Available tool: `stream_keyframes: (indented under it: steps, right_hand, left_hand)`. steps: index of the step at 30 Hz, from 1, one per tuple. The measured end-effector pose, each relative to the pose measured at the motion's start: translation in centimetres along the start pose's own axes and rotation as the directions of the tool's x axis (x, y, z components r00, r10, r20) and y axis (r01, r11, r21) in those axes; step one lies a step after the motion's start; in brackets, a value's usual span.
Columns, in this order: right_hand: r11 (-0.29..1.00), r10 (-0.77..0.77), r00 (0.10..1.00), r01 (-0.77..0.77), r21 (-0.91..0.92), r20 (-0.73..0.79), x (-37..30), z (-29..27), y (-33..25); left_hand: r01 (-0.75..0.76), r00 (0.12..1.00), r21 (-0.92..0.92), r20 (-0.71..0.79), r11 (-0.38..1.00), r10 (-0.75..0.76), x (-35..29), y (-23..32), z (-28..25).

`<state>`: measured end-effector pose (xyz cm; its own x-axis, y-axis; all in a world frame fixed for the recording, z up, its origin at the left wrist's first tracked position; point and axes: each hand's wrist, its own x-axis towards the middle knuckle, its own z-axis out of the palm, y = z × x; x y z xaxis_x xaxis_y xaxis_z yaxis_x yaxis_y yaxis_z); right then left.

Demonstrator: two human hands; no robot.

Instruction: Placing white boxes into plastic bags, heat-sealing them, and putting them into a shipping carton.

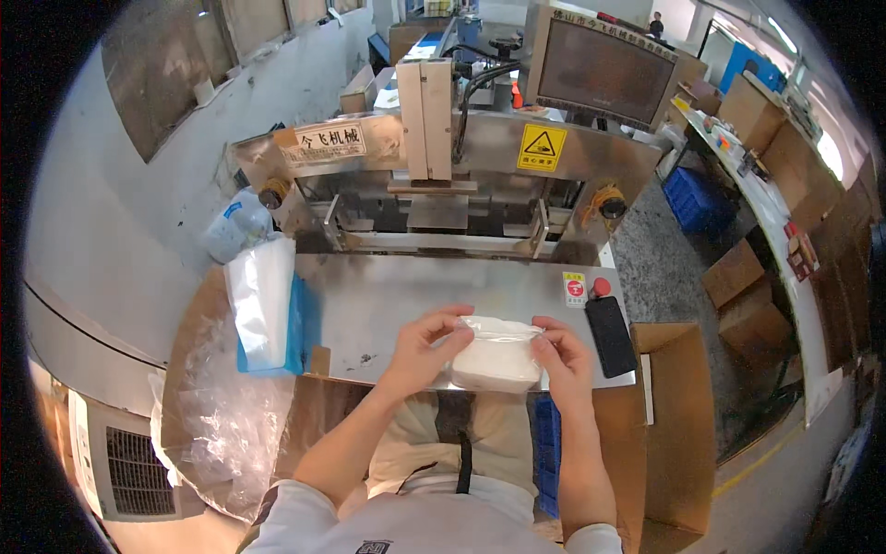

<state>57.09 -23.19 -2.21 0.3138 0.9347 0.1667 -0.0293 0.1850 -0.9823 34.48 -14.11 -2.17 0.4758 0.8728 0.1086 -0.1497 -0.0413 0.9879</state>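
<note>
A white block-shaped pack in clear plastic wrap (496,360) is held at the front edge of the metal machine table (415,286). My left hand (432,343) pinches the wrap at the pack's upper left corner, thumb and fingers closed on it. At the upper right corner, my right hand (561,355) grips the wrap the same way. Between the two hands the upper edge of the wrap is drawn out flat. Beyond the pack stands the machine, with a metal plate (437,211) in its opening.
A blue bin (297,323) with a stack of clear plastic bags (260,300) stands left. Loose film fills a carton (231,406) below it. A black phone (610,336) and red button (600,288) lie right. An open cardboard box (678,425) stands at lower right.
</note>
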Motion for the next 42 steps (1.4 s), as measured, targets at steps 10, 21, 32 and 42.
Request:
stream_keyframes:
  steps: [10,21,32,42]
  right_hand:
    - [0.994,-0.028,0.999,0.031,-0.105,0.024,0.8,0.0,0.3]
    - [0.999,0.031,0.998,-0.032,-0.035,-0.052,1.1,0.4,1.2]
    - [0.921,0.248,0.967,-0.218,0.323,-0.055,-0.7,-1.1,1.8]
    - [0.941,0.173,0.966,-0.105,-0.321,0.192,-3.2,-3.6,-4.1]
  left_hand:
    - [0.053,0.998,-0.092,-0.011,0.994,-0.054,0.2,0.4,0.1]
    - [0.082,0.996,-0.07,-0.015,0.994,-0.083,0.9,-0.2,0.0]
    - [-0.078,0.984,0.07,0.164,0.994,0.066,-1.6,-2.2,-1.1]
    - [-0.028,0.948,0.406,0.299,0.913,-0.105,-1.5,1.4,1.8]
